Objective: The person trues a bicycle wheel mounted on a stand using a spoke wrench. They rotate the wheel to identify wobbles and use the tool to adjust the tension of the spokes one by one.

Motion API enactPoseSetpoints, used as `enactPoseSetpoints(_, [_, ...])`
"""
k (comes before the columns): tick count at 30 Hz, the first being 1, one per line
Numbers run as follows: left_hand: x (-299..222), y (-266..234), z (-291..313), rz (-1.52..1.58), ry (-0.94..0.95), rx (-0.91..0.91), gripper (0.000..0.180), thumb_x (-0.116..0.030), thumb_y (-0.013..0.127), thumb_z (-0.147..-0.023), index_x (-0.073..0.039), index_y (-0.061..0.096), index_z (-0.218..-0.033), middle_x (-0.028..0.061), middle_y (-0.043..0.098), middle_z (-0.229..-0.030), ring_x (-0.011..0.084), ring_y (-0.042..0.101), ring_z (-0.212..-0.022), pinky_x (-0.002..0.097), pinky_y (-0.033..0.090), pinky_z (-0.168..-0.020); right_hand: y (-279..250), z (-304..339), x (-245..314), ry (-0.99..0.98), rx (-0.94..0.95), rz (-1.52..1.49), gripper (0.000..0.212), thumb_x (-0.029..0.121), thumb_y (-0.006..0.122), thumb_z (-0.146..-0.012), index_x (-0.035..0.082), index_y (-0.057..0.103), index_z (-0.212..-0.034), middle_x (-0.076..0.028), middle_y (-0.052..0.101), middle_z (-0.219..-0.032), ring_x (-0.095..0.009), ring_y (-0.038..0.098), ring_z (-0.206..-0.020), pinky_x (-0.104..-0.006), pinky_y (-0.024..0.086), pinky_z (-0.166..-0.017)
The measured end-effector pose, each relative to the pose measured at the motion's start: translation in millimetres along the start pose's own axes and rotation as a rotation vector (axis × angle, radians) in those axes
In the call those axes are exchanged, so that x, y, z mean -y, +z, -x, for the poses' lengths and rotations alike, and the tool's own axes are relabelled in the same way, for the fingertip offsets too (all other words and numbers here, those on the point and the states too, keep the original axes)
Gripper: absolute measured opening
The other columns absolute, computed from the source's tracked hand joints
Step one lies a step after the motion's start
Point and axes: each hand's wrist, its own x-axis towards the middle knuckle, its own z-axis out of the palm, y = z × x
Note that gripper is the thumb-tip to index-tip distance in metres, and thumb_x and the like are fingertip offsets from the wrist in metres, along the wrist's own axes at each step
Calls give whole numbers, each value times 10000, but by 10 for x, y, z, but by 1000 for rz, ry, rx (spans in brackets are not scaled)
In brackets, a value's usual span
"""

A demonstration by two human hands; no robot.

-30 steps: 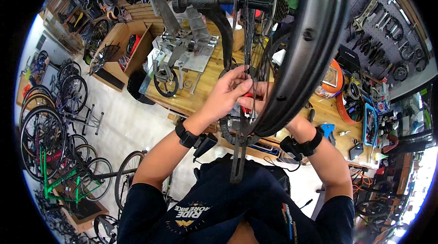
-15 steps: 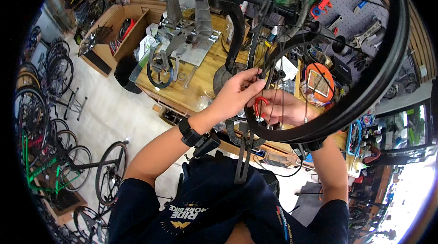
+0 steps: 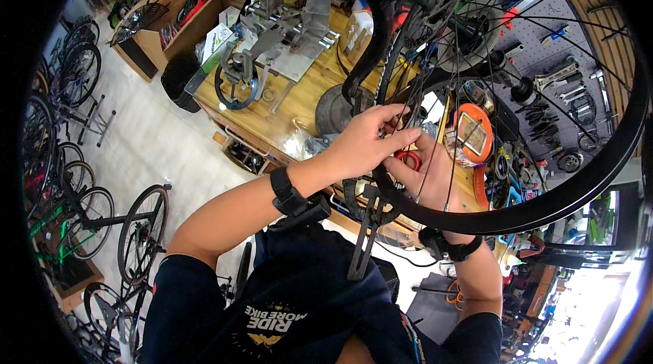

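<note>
A bicycle wheel with a black rim (image 3: 490, 221) and thin dark spokes is mounted in a truing stand, whose slotted metal arm (image 3: 362, 248) juts toward me. My right hand (image 3: 435, 170) reaches behind the spokes near the inner edge of the rim. Its thumb and fingers close on a red spoke wrench (image 3: 408, 157), partly hidden by the fingers. My left hand (image 3: 367, 138) comes in from the left with thumb and fingers bent together at the spokes, its thumb tip close to the right hand. Whatever lies between the left fingertips is hidden. The hub (image 3: 469, 30) sits above both hands.
Beneath the wheel stands a wooden workbench (image 3: 292, 116) with a metal fixture (image 3: 292, 58) and an orange round container (image 3: 474, 134). Tools hang on a grey pegboard (image 3: 544, 58). A cardboard box (image 3: 146, 44) and several bicycles (image 3: 143, 235) stand on the left.
The view has shifted, and the wheel now appears farther right and fuller. My left thumb is nearer to the right hand; the red wrench is more covered by the fingers.
</note>
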Motion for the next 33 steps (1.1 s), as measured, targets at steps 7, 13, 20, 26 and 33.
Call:
enactPoseSetpoints(7, [-152,-10,30,65,-81,37,519,-307,654,-925,41,526,-1288,53,636,-942,106,565,-824,270,484,-743,-371,99,-37,256,322,-460,444,214,731,-843,14,574,-1207,15,613,-915,-56,537,-771,-205,438,-686])
enactPoseSetpoints(13, [-238,-44,-1,-7,-67,66,487,-305,666,-913,62,558,-1213,58,625,-846,88,548,-761,252,470,-682,-113,128,55,122,-14,-233,309,204,811,-770,17,616,-921,10,598,-747,-68,524,-665,-219,423,-619])
enactPoseSetpoints(20, [-167,-114,-107,-155,-65,90,419,-338,675,-899,46,605,-1052,67,641,-807,87,561,-706,269,472,-647,122,82,71,6,-273,355,312,185,814,-758,-10,569,-772,-13,538,-619,-89,438,-591,-252,399,-544])
enactPoseSetpoints(26, [-236,-165,-190,-191,-124,140,402,-382,658,-903,19,646,-929,31,622,-695,78,528,-639,254,419,-585,121,104,104,-87,-287,324,311,176,750,-789,-7,558,-953,21,542,-737,-31,457,-592,-181,353,-523])
enactPoseSetpoints(33, [-395,-143,-198,-193,-132,151,458,-432,635,-900,16,641,-806,44,590,-654,103,482,-590,289,393,-556,-264,146,-52,193,264,-625,495,357,763,-804,3,578,-1097,36,547,-715,-34,480,-563,-174,323,-496])
